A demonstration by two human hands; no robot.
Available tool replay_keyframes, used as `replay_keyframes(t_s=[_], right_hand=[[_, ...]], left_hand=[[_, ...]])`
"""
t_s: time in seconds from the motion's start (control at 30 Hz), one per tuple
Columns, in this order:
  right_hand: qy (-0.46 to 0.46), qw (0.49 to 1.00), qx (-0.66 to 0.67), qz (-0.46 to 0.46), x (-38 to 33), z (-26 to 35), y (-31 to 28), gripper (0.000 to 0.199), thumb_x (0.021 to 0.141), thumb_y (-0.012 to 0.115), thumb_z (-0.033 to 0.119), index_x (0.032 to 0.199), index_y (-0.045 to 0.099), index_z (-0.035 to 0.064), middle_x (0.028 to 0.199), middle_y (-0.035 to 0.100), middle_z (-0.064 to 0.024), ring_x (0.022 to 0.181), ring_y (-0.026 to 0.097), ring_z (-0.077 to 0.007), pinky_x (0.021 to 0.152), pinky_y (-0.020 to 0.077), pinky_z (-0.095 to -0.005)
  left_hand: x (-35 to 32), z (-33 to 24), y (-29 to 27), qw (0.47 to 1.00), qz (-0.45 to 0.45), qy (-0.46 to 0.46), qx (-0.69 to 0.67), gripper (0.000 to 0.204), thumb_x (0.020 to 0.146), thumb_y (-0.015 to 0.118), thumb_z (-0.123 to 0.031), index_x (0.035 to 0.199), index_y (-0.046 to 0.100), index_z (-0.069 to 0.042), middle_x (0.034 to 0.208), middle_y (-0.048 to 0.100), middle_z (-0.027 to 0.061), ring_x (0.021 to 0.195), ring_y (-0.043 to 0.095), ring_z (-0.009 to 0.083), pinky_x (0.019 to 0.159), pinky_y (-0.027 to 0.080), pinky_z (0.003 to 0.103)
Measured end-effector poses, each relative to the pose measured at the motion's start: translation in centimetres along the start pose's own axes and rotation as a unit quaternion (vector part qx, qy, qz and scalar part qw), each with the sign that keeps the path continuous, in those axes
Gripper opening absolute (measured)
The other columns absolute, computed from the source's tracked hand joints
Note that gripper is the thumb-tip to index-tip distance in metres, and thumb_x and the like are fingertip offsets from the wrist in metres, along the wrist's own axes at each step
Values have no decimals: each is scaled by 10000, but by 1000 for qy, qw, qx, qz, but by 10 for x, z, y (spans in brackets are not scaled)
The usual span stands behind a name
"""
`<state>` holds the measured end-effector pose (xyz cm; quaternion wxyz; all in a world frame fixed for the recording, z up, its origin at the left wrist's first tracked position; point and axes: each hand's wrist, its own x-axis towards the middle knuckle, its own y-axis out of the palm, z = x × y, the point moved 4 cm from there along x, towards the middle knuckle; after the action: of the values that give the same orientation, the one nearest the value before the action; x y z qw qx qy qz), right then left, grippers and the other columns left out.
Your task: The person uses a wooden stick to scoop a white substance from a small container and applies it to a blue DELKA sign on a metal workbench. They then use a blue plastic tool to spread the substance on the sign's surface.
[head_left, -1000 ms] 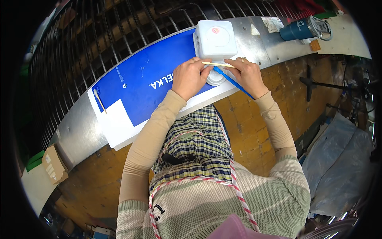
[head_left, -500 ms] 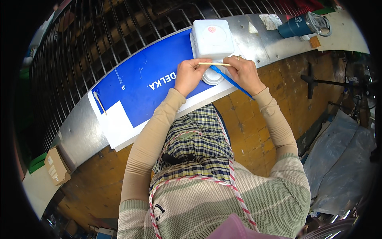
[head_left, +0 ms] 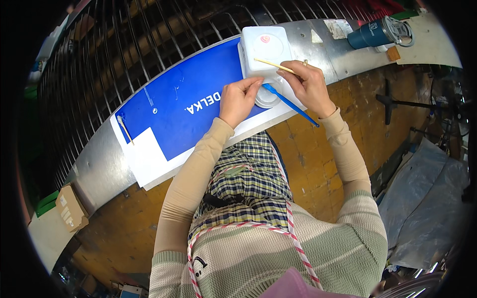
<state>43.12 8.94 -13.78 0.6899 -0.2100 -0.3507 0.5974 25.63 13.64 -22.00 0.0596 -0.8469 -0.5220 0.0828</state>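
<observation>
A thin pale wooden stick (head_left: 274, 63) is pinched in my right hand (head_left: 312, 85), its free end pointing left across the front of a white square tub (head_left: 262, 45) with a small pink sticker. My left hand (head_left: 237, 103) is closed, thumb and forefinger drawn together; whatever lies between the tips is hidden. Just right of those fingertips, a blue slim-handled tool (head_left: 295, 107) rests across a round white lid or shallow cup (head_left: 270, 99). Beneath the left hand is a blue printed sheet (head_left: 174, 107).
White paper (head_left: 149, 158) shows under the blue sheet. Another small stick with a whitish tip (head_left: 125, 130) lies at its left end. On the curved metal table (head_left: 92, 174), a teal tumbler (head_left: 372, 36) lies at far right; dark bars (head_left: 164, 35) run behind. A cardboard box (head_left: 70, 207) is at lower left.
The stick, earlier spanning level between both hands, has left my left fingers. My right hand has lifted it slightly up and away, tilting its free end over the tub.
</observation>
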Motion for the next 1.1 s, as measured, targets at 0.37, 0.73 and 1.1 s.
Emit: replay_keyframes(t_s=[0.37, 0.73, 1.1], right_hand=[[35, 998, 23, 40, 4, 23, 1, 177, 903, 701, 125, 1008, 706, -18, 782, 678, -147, 608, 612, -253, 579, 472, -345], [114, 990, -86, 22, -32, 21, -43, 148, 948, 639, 94, 994, 715, -24, 738, 602, -152, 666, 570, -291, 636, 444, -387], [-72, 987, -108, -91, 63, 2, -4, 179, 947, 652, 173, 979, 729, 14, 765, 641, -157, 727, 618, -338, 663, 476, -415]], left_hand=[[3, -31, 13, 992, -42, 67, 100, 182, 866, 771, -197, 977, 778, -52, 537, 554, 64, 467, 474, 99, 484, 409, 303], [-4, -30, -8, 985, -98, 113, 81, 157, 898, 750, -150, 970, 755, -11, 557, 579, 64, 493, 483, 69, 486, 406, 271], [-3, 3, -74, 971, -187, -56, -136, 155, 924, 742, -135, 999, 758, 0, 675, 637, -58, 531, 452, 18, 471, 366, 212]])
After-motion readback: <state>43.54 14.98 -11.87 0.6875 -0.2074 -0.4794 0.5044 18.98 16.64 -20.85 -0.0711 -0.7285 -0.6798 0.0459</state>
